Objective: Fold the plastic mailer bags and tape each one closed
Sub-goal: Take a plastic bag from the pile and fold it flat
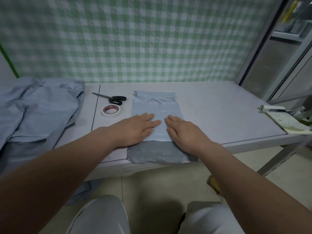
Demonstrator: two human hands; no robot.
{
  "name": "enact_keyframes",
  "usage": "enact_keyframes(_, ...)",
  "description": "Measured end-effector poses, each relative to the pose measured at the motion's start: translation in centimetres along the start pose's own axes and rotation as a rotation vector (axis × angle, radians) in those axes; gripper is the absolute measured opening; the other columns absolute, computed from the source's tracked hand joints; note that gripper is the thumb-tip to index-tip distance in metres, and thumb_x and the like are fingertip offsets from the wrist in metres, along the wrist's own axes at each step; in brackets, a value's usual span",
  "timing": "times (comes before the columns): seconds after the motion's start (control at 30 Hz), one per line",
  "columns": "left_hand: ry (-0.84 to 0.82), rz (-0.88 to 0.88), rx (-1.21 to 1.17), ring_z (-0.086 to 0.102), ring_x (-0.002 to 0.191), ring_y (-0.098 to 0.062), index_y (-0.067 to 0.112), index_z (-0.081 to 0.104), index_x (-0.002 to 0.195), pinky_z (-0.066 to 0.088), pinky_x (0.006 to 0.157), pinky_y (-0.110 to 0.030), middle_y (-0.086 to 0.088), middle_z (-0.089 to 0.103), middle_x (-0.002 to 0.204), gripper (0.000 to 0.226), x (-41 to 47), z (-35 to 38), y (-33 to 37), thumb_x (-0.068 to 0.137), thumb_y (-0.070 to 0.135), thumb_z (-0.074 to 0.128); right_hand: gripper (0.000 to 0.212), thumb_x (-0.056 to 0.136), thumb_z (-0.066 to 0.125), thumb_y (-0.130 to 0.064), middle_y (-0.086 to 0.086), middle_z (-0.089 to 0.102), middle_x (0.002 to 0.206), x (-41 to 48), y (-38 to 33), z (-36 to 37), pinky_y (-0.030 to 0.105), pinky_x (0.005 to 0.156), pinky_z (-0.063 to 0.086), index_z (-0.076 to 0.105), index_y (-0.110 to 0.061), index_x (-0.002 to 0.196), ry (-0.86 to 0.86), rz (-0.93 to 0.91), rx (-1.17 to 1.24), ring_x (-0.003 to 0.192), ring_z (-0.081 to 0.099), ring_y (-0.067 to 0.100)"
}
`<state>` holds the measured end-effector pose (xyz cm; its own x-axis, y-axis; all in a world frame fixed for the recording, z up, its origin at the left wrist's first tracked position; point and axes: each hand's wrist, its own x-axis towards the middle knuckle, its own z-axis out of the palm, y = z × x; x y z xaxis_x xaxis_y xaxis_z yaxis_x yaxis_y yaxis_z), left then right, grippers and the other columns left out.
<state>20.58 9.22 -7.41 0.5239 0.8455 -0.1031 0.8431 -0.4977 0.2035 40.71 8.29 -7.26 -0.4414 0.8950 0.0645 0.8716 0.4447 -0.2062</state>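
A pale blue plastic mailer bag (156,105) lies flat in the middle of the table, its darker grey lower part (157,154) reaching the front edge. My left hand (135,129) and my right hand (185,134) both press flat on the bag with straight fingers, fingertips almost meeting at its centre. A roll of white tape (111,111) lies left of the bag. Black-handled scissors (113,98) lie just behind the tape.
A loose pile of more pale blue mailer bags (38,108) covers the table's left end. A notepad (285,120) sits at the right edge of the grey table (219,107). A green checked cloth (135,39) hangs behind; a metal shelf frame (263,53) stands at right.
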Motion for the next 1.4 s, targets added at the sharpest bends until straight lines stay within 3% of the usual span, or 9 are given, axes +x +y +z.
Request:
enact_keyframes(0.3,0.138,0.049,0.004,0.017,0.142,-0.002,0.034,0.028,0.146,0.004,0.108,-0.009,0.011,0.019,0.155,0.044,-4.3,1.3,0.5,0.101,0.034,0.031,0.039,0.099,0.039,-0.037,0.004,0.05,0.13,-4.1,-1.1,0.4,0.036,0.094,0.042,0.051,-0.012,0.126,0.089,-0.044,0.091,0.119,0.046,0.019)
enact_keyframes(0.57,0.149,0.061,-0.011,0.021,0.138,0.003,0.036,0.027,0.146,0.015,0.107,-0.012,0.017,0.02,0.154,0.097,-7.7,1.4,0.6,0.066,0.089,0.02,0.089,0.073,0.063,-0.068,-0.007,0.033,0.151,-6.4,-0.4,1.7,0.003,0.1,0.004,0.038,-0.022,0.145,0.133,-0.142,0.073,0.136,0.027,0.005)
enact_keyframes(0.7,0.175,0.096,0.015,0.021,0.134,0.008,0.03,0.028,0.147,0.007,0.099,0.0,0.018,0.021,0.152,0.1,-8.6,1.5,1.0,0.065,0.085,0.039,0.089,0.073,0.068,-0.062,-0.01,0.029,0.153,-6.8,0.2,2.2,0.006,0.104,0.003,0.033,-0.025,0.146,0.139,-0.166,0.017,0.139,0.024,0.006)
enact_keyframes(0.8,0.244,0.06,-0.017,0.029,0.133,0.005,0.03,0.039,0.142,0.004,0.096,0.005,0.014,0.033,0.149,0.084,-8.7,1.9,0.8,0.072,0.074,0.038,0.062,0.08,0.072,-0.035,-0.007,0.048,0.142,-6.9,0.2,1.9,0.014,0.106,0.029,0.05,-0.023,0.137,0.215,-0.137,0.139,0.128,0.042,0.008)
enact_keyframes(0.93,0.363,0.011,-0.048,0.046,0.124,-0.002,0.027,0.058,0.128,0.024,0.101,-0.008,0.013,0.054,0.135,0.061,-8.2,1.9,1.2,0.082,0.064,0.043,0.042,0.081,0.069,-0.009,-0.018,0.059,0.118,-6.7,0.4,1.6,0.009,0.096,0.032,0.063,-0.019,0.122,0.258,-0.092,0.322,0.107,0.047,0.0)
enact_keyframes(1.03,0.419,-0.001,-0.067,0.061,0.097,-0.012,0.022,0.07,0.103,0.05,0.087,-0.031,0.006,0.071,0.103,0.044,-8.0,1.8,1.5,0.084,0.05,0.042,0.04,0.082,0.065,0.0,-0.028,0.055,0.106,-6.3,0.8,1.7,0.004,0.089,0.033,0.068,-0.023,0.115,0.284,-0.017,0.399,0.104,0.049,0.005)
enact_keyframes(1.1,0.469,-0.05,-0.068,0.064,0.091,-0.019,0.019,0.07,0.097,0.052,0.077,-0.039,0.002,0.072,0.095,0.029,-7.9,1.9,1.6,0.083,0.033,0.049,0.042,0.08,0.064,0.004,-0.028,0.054,0.098,-6.1,0.9,1.8,0.001,0.085,0.034,0.07,-0.024,0.111,0.301,0.037,0.436,0.099,0.05,0.004)
enact_keyframes(1.23,0.528,-0.157,-0.08,0.059,0.113,-0.019,0.023,0.07,0.113,0.045,0.094,-0.032,0.005,0.067,0.118,0.027,-7.5,2.2,1.4,0.089,0.02,0.057,0.034,0.08,0.065,0.004,-0.029,0.05,0.086,-5.7,0.9,2.1,0.001,0.079,0.035,0.073,-0.021,0.103,0.418,0.134,0.465,0.091,0.052,0.005)
enact_keyframes(1.4,0.541,-0.161,-0.144,0.063,0.092,-0.02,0.024,0.072,0.102,0.046,0.074,-0.033,0.003,0.072,0.096,0.042,-7.6,1.9,1.5,0.074,0.018,0.041,0.039,0.077,0.06,0.007,-0.009,0.063,0.082,-5.7,0.9,1.7,0.011,0.066,0.039,0.067,-0.03,0.086,0.427,0.198,0.511,0.077,0.053,0.002)
